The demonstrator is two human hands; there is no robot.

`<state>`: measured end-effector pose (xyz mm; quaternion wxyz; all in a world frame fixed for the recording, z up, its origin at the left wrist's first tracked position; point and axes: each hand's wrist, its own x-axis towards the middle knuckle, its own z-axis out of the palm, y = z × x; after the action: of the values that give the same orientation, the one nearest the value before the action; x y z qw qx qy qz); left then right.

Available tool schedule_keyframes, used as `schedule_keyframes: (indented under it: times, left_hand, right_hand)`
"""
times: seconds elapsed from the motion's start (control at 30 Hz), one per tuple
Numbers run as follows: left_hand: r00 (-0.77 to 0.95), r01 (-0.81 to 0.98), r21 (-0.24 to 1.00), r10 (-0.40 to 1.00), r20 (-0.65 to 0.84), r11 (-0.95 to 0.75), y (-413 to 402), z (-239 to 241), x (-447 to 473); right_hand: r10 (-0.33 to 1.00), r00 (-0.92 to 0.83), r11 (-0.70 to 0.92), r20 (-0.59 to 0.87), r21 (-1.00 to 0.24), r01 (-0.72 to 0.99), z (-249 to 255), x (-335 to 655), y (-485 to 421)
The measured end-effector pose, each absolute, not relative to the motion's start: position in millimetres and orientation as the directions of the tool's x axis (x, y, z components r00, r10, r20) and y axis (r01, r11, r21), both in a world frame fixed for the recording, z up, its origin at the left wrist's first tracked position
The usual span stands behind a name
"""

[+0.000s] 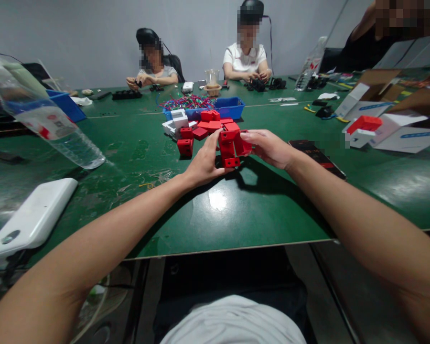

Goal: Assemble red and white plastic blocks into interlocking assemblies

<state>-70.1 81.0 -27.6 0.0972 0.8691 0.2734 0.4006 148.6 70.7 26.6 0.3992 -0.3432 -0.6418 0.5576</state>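
Observation:
Over the green table, my left hand (203,163) is closed on a red open-framed plastic block (226,149) with small holes, thumb below and fingers along its left side. My right hand (270,147) pinches a second red plastic piece (243,145) against the block's right side. Whether the two pieces are joined I cannot tell. Just behind my hands lie several loose red blocks (185,147) and a few white plastic blocks (179,119).
A blue bin (235,109) with coloured wires (197,102) stands behind the blocks. On the left are a tilted water bottle (62,131) and a white device (34,215). A phone (317,156) and open boxes (404,130) lie right. Co-workers sit opposite.

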Motion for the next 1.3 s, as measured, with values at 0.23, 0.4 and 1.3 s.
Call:
schedule_keyframes:
  times: [0.23, 0.4, 1.3]
  left_hand:
    - [0.529, 0.397, 0.383, 0.549, 0.647, -0.834, 80, -27, -70]
    - [0.531, 0.413, 0.363, 0.545, 0.649, -0.835, 80, -28, -70]
    - [0.525, 0.470, 0.385, 0.602, 0.601, -0.794, 78, -25, -71]
  right_hand:
    - [0.895, -0.446, -0.067, -0.018, -0.993, -0.095, 36, 150, 68]
    - [0.926, -0.376, -0.020, 0.034, -0.990, -0.139, 37, 152, 70]
    - [0.942, -0.316, 0.113, 0.114, -0.993, -0.024, 37, 148, 64]
